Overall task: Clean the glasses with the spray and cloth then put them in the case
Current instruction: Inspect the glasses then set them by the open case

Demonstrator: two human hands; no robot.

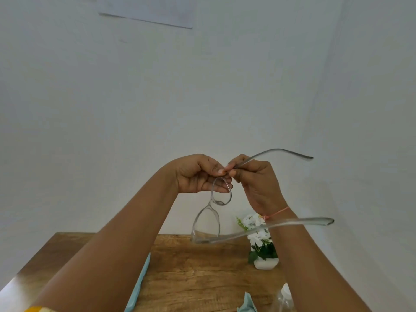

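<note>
Left hand [195, 174], right hand [256, 179], each grip pinching glasses [211, 202] aloft, flower pot [265, 263] behind, spray bottle [284, 298], cloth [247, 304] on table [191, 278]

Shows plain white wall [135, 97] behind and above the grip, with a pale sheet [157, 12] fixed high up-left. Below, wooden table [191, 278]; below-right, white flowers [258, 237] in a white pot [265, 264].

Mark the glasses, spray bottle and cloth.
glasses [206, 225]: head view, lower lens.
spray bottle [286, 289]: head view, white cap.
cloth [246, 304]: head view, teal fold at bottom edge.
</note>
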